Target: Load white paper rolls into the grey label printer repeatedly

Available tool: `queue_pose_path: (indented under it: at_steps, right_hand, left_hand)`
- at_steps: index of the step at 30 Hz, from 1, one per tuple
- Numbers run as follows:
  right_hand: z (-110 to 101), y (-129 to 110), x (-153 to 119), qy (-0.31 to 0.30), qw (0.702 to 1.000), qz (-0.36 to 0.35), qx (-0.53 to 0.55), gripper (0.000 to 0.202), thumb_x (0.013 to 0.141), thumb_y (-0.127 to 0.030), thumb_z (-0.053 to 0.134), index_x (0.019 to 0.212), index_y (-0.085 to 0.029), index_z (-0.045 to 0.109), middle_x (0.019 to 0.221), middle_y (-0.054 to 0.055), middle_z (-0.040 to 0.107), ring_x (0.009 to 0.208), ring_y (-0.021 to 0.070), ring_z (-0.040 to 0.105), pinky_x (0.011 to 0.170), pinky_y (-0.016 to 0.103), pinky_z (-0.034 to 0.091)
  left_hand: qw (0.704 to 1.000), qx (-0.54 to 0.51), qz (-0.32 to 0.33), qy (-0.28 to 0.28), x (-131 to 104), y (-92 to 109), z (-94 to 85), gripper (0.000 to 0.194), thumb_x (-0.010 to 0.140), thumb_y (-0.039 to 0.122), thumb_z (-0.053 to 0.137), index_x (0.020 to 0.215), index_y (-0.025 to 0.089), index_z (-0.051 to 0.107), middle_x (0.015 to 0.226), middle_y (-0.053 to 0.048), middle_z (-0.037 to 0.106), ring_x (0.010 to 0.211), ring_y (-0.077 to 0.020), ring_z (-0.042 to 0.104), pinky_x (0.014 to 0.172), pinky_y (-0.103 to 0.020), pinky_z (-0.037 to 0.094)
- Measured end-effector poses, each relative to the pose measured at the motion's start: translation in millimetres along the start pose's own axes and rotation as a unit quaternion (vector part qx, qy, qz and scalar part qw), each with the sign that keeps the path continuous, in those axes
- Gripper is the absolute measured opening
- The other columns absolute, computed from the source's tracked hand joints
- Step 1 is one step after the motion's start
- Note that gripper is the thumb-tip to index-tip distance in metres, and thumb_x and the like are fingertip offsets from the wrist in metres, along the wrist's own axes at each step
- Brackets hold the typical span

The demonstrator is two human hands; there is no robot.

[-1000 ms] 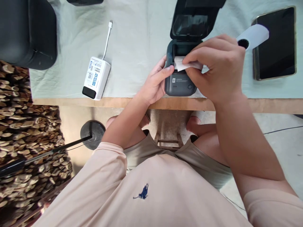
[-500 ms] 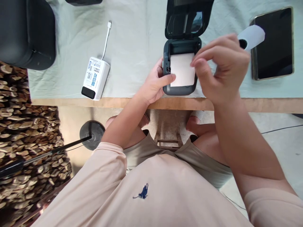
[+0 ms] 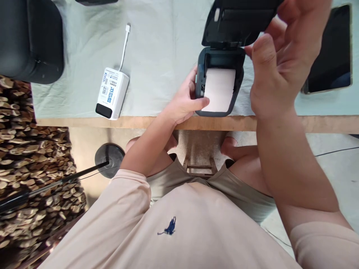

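Note:
A dark portable label printer (image 3: 201, 95) is at the table's front edge with its lid (image 3: 241, 26) raised. White paper (image 3: 220, 87) lies in its compartment. My left hand (image 3: 185, 97) grips the printer's left side, the thumb resting on the edge of the paper. At the lid's right edge, my right hand (image 3: 288, 56) has its fingers curled around behind it. Part of those fingers is hidden by the lid and the palm.
To the left lies a white power bank (image 3: 113, 91) with a short cable (image 3: 123, 48). A black case (image 3: 30, 41) fills the far left corner. On the right is a phone or tablet (image 3: 331, 56), partly behind my right hand. The wooden table edge (image 3: 134, 121) runs in front.
My right hand has gone from the paper up to the lid. The lid has tilted up toward me. The printer has shifted slightly right; my left hand still holds it.

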State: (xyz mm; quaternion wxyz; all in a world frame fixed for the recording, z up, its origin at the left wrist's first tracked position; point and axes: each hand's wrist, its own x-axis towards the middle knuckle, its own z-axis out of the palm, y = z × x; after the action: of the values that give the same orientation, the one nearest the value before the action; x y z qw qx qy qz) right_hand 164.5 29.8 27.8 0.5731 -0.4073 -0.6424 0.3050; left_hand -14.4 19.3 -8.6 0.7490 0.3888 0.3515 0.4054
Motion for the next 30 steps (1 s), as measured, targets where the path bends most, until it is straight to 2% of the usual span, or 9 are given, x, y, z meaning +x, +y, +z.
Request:
queue_pose_path:
  at_steps: [4,8,10,12,15,18,20,23,30]
  right_hand:
    - [-3,9,-5,0.002,0.998,-0.058,-0.001,0.021,0.091,-0.027,0.054,0.110,-0.020,0.059,0.111,0.004,0.053,0.105,0.0054,0.055,0.099,0.025,0.053]
    - [-4,14,-15,-0.033,0.999,-0.006,-0.008,0.017,0.079,-0.019,0.054,0.093,-0.015,0.064,0.122,0.004,0.054,0.124,0.0119,0.053,0.111,0.031,0.049]
    - [-5,16,-18,-0.040,0.999,0.033,0.002,0.018,0.081,-0.024,0.054,0.093,-0.017,0.066,0.127,0.003,0.053,0.129,0.0121,0.052,0.112,0.030,0.050]
    - [-5,18,-20,-0.046,0.997,0.067,0.015,0.024,0.084,-0.033,0.057,0.102,-0.020,0.064,0.129,0.001,0.052,0.130,0.0108,0.052,0.103,0.024,0.054]
    - [-4,24,-20,-0.070,0.992,0.099,0.023,0.045,0.086,-0.050,0.062,0.122,-0.026,0.054,0.129,0.001,0.054,0.110,0.0060,0.059,0.083,0.018,0.054]
    - [-2,30,-20,-0.092,0.985,0.138,0.045,0.066,0.080,-0.059,0.069,0.134,-0.030,0.044,0.126,0.001,0.056,0.097,0.0042,0.058,0.079,0.017,0.053]
    - [-1,33,-21,-0.112,0.976,0.171,0.077,0.079,0.075,-0.062,0.073,0.139,-0.033,0.038,0.125,0.002,0.056,0.100,0.0063,0.058,0.078,0.019,0.054]
    - [0,34,-22,-0.140,0.960,0.216,0.110,0.090,0.068,-0.065,0.076,0.141,-0.035,0.032,0.121,0.003,0.057,0.098,0.0076,0.059,0.077,0.020,0.054]
    - [-1,29,-21,-0.132,0.957,0.241,0.091,0.097,0.059,-0.065,0.083,0.136,-0.030,0.035,0.122,0.003,0.057,0.085,0.0029,0.055,0.064,0.015,0.047]
  left_hand:
    - [1.000,0.003,-0.003,0.013,0,-1,-0.7,0.082,0.058,0.013,0.075,0.136,0.024,0.050,0.098,-0.001,0.064,0.136,-0.0350,0.059,0.112,-0.050,0.051]
    - [1.000,0.009,0.001,0.030,1,-2,-1.0,0.079,0.058,0.015,0.074,0.133,0.025,0.051,0.098,0.000,0.064,0.134,-0.0324,0.060,0.106,-0.045,0.055]
    - [1.000,0.006,0.009,0.019,1,-3,-1.6,0.080,0.058,0.017,0.076,0.133,0.025,0.051,0.101,0.000,0.066,0.129,-0.0300,0.064,0.100,-0.039,0.057]
    - [1.000,0.000,0.009,0.009,1,-3,-2.4,0.082,0.057,0.018,0.077,0.134,0.026,0.050,0.105,0.000,0.068,0.122,-0.0272,0.068,0.094,-0.035,0.059]
    - [1.000,-0.014,0.006,-0.004,-1,-1,-2.5,0.085,0.059,0.021,0.080,0.138,0.027,0.047,0.110,0.000,0.071,0.120,-0.0260,0.070,0.092,-0.032,0.061]
    - [1.000,-0.013,0.004,-0.020,-5,2,-0.2,0.072,0.072,0.034,0.078,0.137,0.030,0.047,0.115,-0.001,0.072,0.128,-0.0270,0.067,0.097,-0.034,0.062]
    - [1.000,0.000,0.011,-0.019,-7,3,2.4,0.056,0.085,0.039,0.069,0.136,0.030,0.048,0.115,-0.001,0.071,0.132,-0.0263,0.065,0.100,-0.035,0.062]
    - [0.999,0.027,0.016,-0.009,-9,4,5.5,0.039,0.096,0.035,0.055,0.135,0.029,0.048,0.110,0.001,0.070,0.132,-0.0233,0.065,0.100,-0.037,0.061]
    - [0.998,-0.009,0.038,-0.040,-9,5,5.5,0.037,0.095,0.027,0.055,0.132,0.026,0.052,0.107,0.003,0.070,0.128,-0.0230,0.067,0.106,-0.039,0.057]
